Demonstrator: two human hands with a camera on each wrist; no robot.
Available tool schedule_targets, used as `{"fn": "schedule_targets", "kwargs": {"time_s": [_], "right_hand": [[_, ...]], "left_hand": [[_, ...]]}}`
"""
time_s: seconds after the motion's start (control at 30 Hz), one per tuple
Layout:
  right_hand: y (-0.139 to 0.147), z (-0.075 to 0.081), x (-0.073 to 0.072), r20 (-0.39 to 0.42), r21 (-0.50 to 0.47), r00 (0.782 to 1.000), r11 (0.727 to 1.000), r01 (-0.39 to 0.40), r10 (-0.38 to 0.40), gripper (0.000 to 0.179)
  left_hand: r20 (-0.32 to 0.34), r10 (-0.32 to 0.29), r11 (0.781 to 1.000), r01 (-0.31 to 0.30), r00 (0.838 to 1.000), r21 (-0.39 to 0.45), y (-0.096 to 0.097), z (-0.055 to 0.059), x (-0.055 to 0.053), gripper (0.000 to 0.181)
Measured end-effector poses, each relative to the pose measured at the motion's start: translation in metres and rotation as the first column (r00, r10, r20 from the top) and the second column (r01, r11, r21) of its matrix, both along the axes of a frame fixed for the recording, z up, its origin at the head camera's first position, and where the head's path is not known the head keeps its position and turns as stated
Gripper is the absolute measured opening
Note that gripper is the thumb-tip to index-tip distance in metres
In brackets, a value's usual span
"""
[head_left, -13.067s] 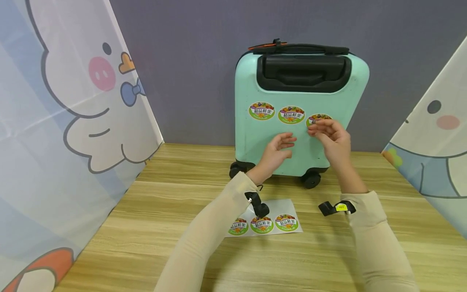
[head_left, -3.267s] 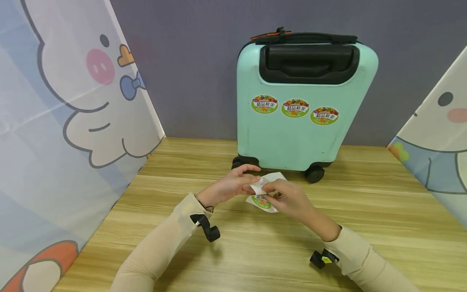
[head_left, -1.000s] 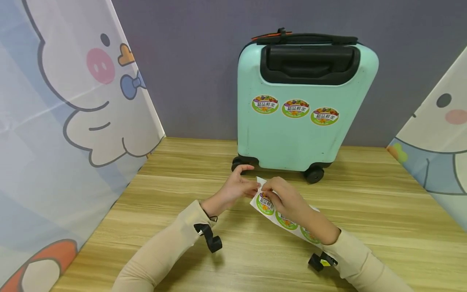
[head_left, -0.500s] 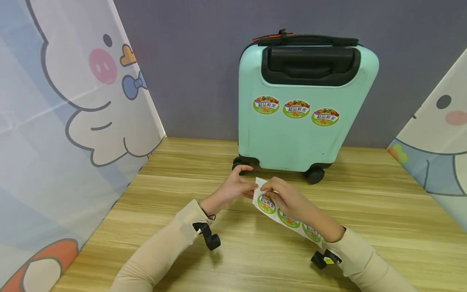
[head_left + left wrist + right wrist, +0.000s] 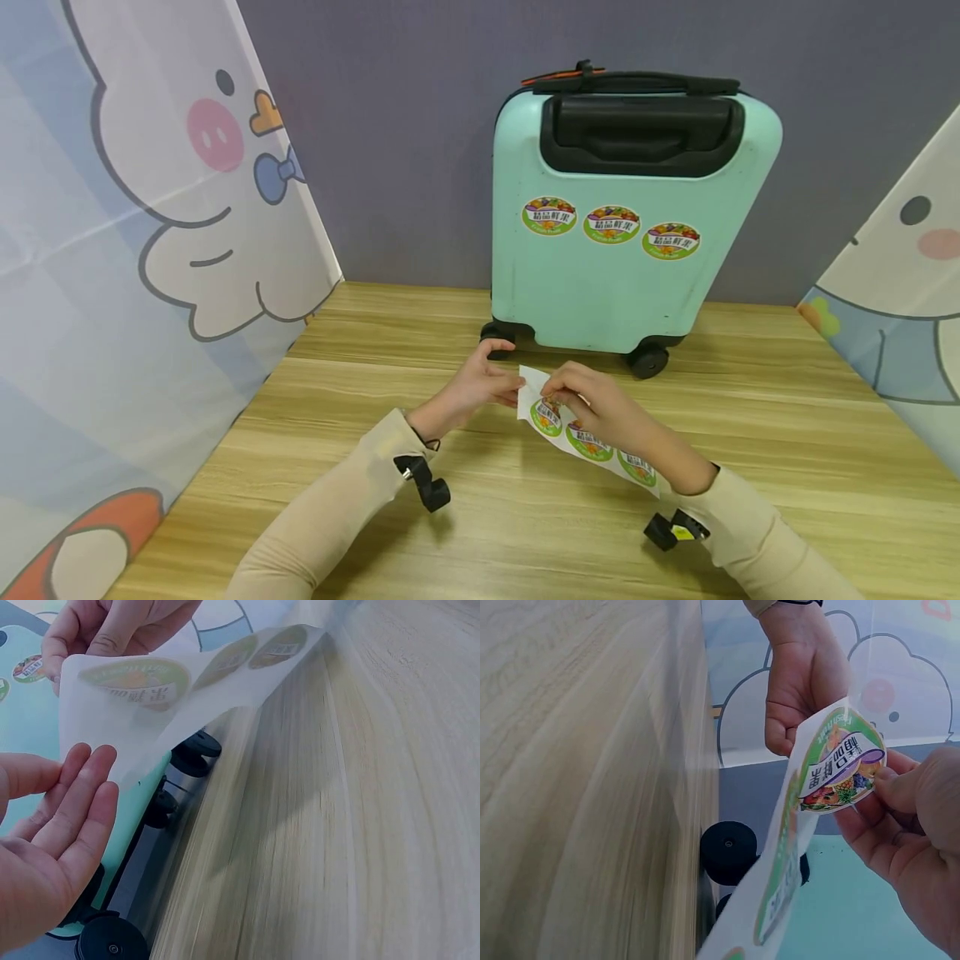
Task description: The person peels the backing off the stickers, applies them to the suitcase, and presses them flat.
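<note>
A white sticker sheet [image 5: 531, 379] with a row of oval fruit stickers is held above the table in front of the suitcase. My left hand [image 5: 476, 387] pinches its left end between thumb and fingertips. My right hand [image 5: 600, 404] pinches the upper rim of the end sticker [image 5: 546, 419], covering part of it. In the right wrist view, the thumb lies on the edge of that sticker [image 5: 844, 769]. From the left wrist view the pale back of the sheet [image 5: 142, 727] shows, bowing away to the right.
A mint-green suitcase [image 5: 577, 292] with black wheels [image 5: 647, 358] stands upright behind the hands, bearing three oval stickers [image 5: 612, 225] in a row. The wood-grain table [image 5: 360, 358] meets a grey back wall [image 5: 390, 167]. Cartoon-printed curtains [image 5: 172, 192] flank both sides.
Earlier, the right hand was at the third sticker on the suitcase and the sheet lay on the table. Both hands then lifted and bent the sheet. Lately it has shifted slightly left.
</note>
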State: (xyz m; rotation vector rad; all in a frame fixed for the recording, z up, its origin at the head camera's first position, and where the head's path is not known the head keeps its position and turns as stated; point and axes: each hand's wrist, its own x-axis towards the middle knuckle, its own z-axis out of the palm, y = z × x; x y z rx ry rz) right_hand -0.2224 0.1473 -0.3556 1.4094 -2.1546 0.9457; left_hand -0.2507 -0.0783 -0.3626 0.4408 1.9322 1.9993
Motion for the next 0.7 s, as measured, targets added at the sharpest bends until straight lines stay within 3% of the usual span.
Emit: {"fn": "schedule_targets", "kwargs": {"time_s": [0.3, 0.7], "right_hand": [[0.0011, 0.0021, -0.0005, 0.028, -0.001, 0.999, 1.0, 0.022, -0.022, 0.029], [0.0022, 0.0021, 0.0025, 0.124, 0.022, 0.991, 0.999, 0.044, -0.047, 0.026]], "left_hand": [[0.003, 0.011, 1.0, -0.011, 1.0, 0.003, -0.0024, -0.0018, -0.0018, 0.056], [0.016, 0.012, 1.0, -0.012, 1.0, -0.003, -0.0052, -0.0056, -0.0017, 0.058]]}}
